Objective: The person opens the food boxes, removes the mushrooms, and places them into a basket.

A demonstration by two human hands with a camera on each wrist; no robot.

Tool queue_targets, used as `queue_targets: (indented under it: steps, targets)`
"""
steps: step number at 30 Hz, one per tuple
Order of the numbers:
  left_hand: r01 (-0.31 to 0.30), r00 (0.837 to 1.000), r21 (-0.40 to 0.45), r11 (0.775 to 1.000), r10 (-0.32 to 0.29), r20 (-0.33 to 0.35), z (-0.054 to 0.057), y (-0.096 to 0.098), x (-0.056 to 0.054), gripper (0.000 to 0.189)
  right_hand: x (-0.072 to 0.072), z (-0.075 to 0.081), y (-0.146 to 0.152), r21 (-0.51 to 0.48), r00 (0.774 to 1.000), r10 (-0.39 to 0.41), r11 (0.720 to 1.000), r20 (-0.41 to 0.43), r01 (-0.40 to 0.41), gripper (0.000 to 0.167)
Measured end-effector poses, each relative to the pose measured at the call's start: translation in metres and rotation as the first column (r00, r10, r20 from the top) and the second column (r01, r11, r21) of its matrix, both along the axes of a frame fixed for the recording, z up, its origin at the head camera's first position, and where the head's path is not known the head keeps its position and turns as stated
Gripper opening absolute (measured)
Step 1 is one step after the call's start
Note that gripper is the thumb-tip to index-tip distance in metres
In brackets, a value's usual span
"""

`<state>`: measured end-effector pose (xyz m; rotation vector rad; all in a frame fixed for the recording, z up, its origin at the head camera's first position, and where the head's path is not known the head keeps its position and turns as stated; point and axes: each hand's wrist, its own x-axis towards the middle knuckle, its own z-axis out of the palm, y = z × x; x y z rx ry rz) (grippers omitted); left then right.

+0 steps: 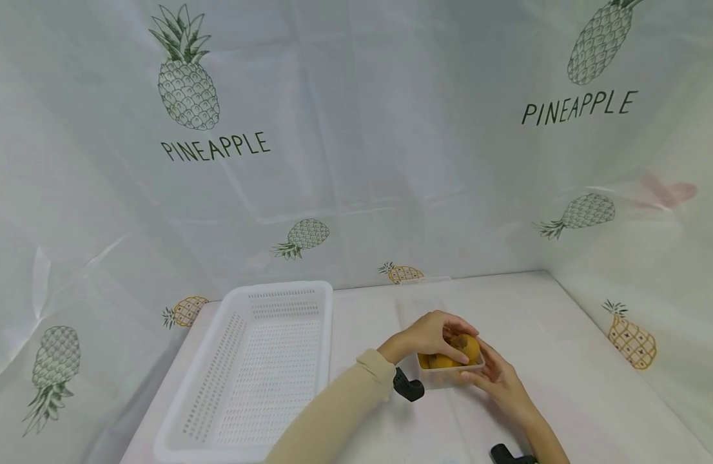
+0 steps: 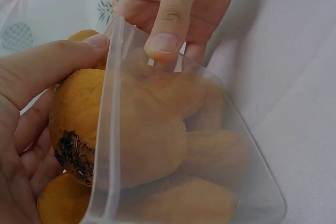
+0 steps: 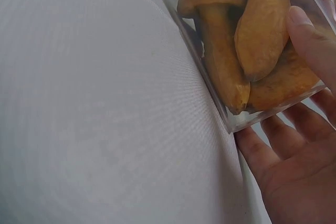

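A clear plastic box [image 1: 446,379] full of orange-brown mushrooms [image 3: 223,51] stands on the white-covered table. My left hand [image 1: 432,334] reaches over its rim from the left, thumb and fingers around a mushroom [image 2: 76,98] at the top. Dark dirt marks this mushroom's cap, and part of it shows through the box wall. My right hand [image 1: 501,381] grips the box at its right end, with the thumb on the near wall and the other fingers around the far corner. More mushrooms lie packed underneath, stems visible through the plastic in the right wrist view.
A large white perforated plastic basket [image 1: 324,348] sits to the left on the table. Behind the box lies a clear plastic piece [image 1: 426,280], near the table's back edge. A pineapple-printed white sheet [image 1: 356,161] hangs around the back and sides.
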<state>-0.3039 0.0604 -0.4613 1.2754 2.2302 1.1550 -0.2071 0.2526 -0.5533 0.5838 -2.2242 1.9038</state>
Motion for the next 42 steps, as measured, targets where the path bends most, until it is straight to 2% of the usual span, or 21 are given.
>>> queue_targets:
  steps: [2,9,14,22,25,30,38,42]
  targets:
    - [-0.001,1.0,-0.002,1.0,0.001,-0.014,0.0,0.0,0.0,0.047,0.0,0.0,0.0,0.0,1.0,0.001,1.0,0.002,-0.001,0.075]
    - [-0.02,1.0,0.02,1.0,0.02,0.005,-0.002,0.0,0.001,0.045,0.001,0.0,0.001,0.003,1.0,-0.001,1.0,0.003,0.001,0.075]
    - [-0.008,1.0,0.03,1.0,0.008,-0.004,-0.002,0.0,0.0,0.042,0.001,0.0,0.001,0.0,1.0,-0.001,1.0,-0.002,0.001,0.075]
    - [-0.016,0.998,0.082,0.996,0.011,0.067,0.005,-0.003,-0.002,0.041,-0.002,-0.001,0.001,-0.001,1.0,0.019,1.0,0.0,-0.019,0.076]
    - [-0.02,0.997,0.088,0.996,0.014,0.075,0.011,-0.005,-0.002,0.042,-0.003,-0.001,0.001,-0.006,0.999,0.031,0.999,-0.007,-0.031,0.075]
    - [-0.038,0.994,0.164,0.986,0.019,0.112,0.029,-0.012,-0.005,0.041,-0.005,-0.001,0.001,-0.004,1.0,0.026,1.0,-0.015,-0.026,0.076]
    - [-0.087,0.991,0.301,0.95,0.052,0.123,0.062,-0.032,-0.014,0.044,-0.004,0.0,0.0,0.006,1.0,0.012,1.0,-0.013,-0.012,0.076]
    - [-0.14,0.985,0.361,0.922,0.094,0.142,0.075,-0.045,-0.019,0.045,-0.002,0.001,0.0,0.023,1.0,0.0,1.0,-0.013,0.0,0.077]
